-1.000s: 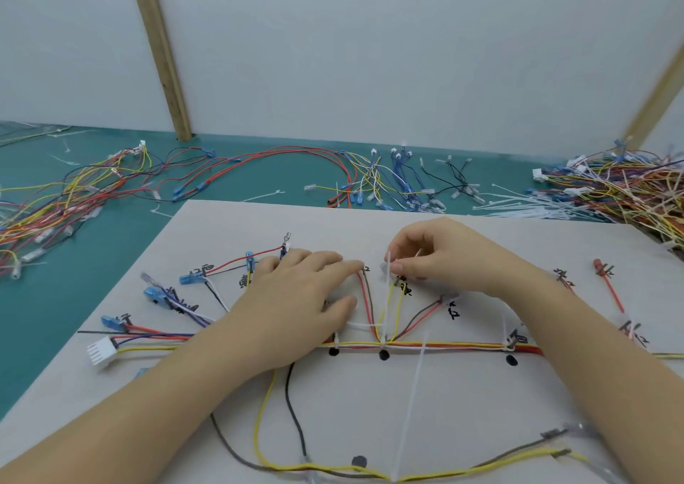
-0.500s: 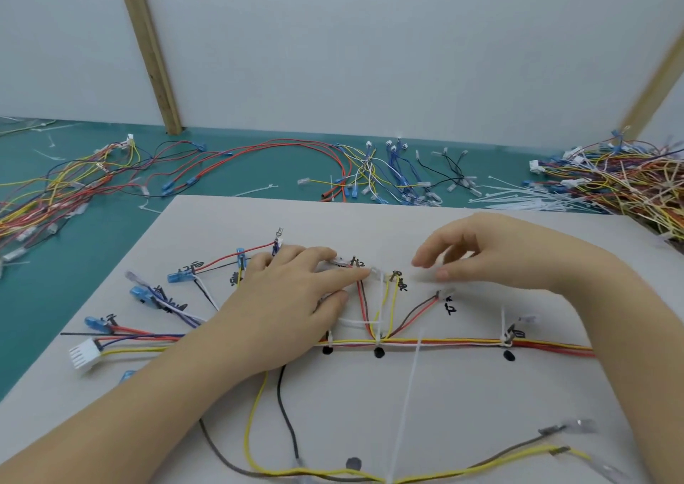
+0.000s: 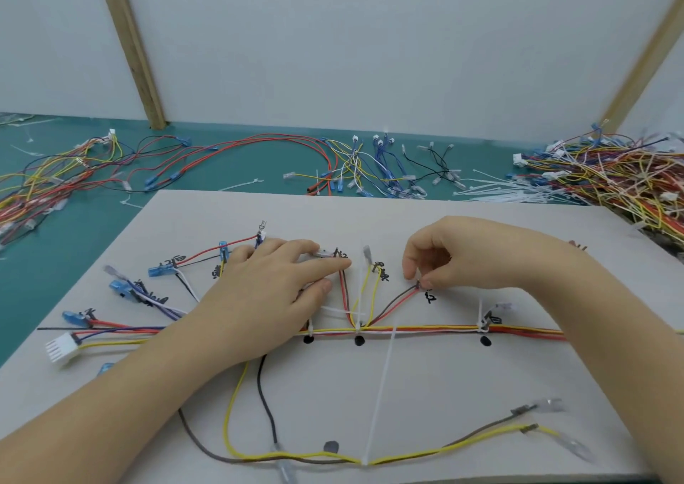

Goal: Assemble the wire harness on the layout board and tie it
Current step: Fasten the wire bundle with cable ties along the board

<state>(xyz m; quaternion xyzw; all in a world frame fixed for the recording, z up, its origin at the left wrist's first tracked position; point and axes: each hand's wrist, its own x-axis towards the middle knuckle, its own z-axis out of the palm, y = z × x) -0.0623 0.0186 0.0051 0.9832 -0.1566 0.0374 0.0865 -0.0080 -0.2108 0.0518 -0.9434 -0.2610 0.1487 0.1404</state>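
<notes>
A green table (image 3: 74, 261) runs across the view below a white wall, and a pale grey layout board (image 3: 425, 391) lies on it, filling the near half. Loose wires (image 3: 259, 147) with blue and white ends sprawl over the table behind the board, a dense tangled heap of wires (image 3: 622, 172) sits at the far right, and a scatter of white cable ties (image 3: 492, 191) lies just left of that heap.

On the board, the wire harness (image 3: 425, 330) runs left to right as a bundle of red, yellow and orange wires, with branches fanning up toward handwritten marks and two branches looping down toward the near edge. A white plug (image 3: 61, 350) ends the bundle at the left, with blue connectors (image 3: 159, 270) on the branches above it. Black dots (image 3: 359, 341) on the board sit just under the bundle. A long white cable tie (image 3: 381, 391) crosses the bundle and reaches down to the lower yellow and brown wires.

The left hand (image 3: 266, 298) lies flat on the board over the left branches, fingers straight and pressing the wires down. The right hand (image 3: 462, 254) is curled, its thumb and forefinger pinching the tip of a red and brown wire pair (image 3: 398, 304) that rises from the bundle.
</notes>
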